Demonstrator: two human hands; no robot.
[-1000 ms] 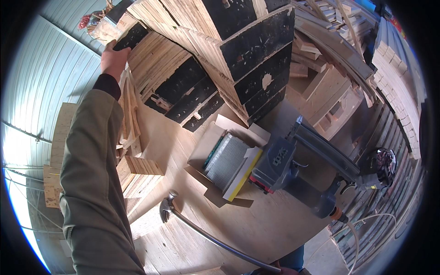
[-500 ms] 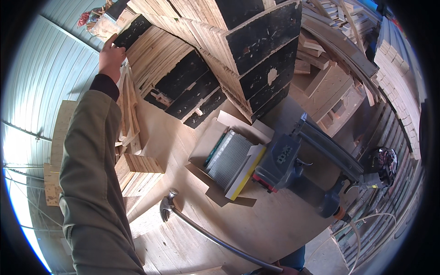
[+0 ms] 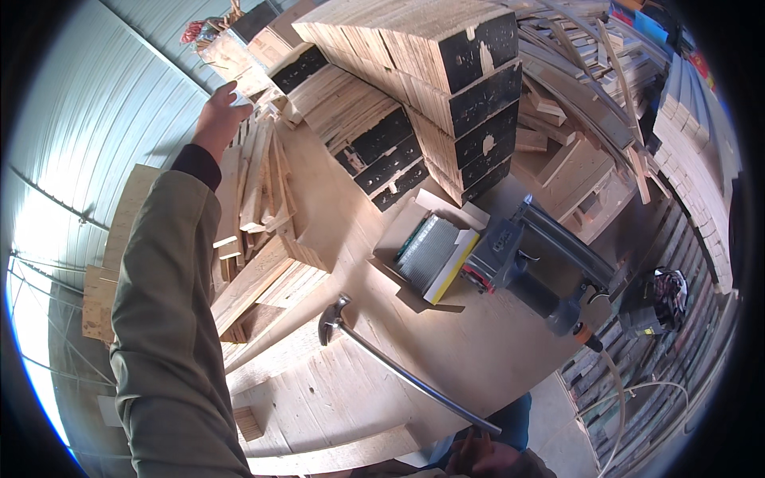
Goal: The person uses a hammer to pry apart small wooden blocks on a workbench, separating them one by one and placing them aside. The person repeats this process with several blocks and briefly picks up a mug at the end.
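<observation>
Your left grip [image 3: 225, 119], fingers loosely parted, is nearer the wooden slats [image 3: 259, 177], which run lengthwise below it. Your right grip [image 3: 483, 457], closure unclear, is beside the claw hammer [image 3: 398, 369].

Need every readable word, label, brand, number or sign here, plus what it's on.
Nothing quotable with certainty.
Nail gun: pale lettering on its dark body, too blurred to read reliably.
Open cardboard box: no lettering I can make out.
Dark bundle, right: yellowish patch, too small to read.
</observation>
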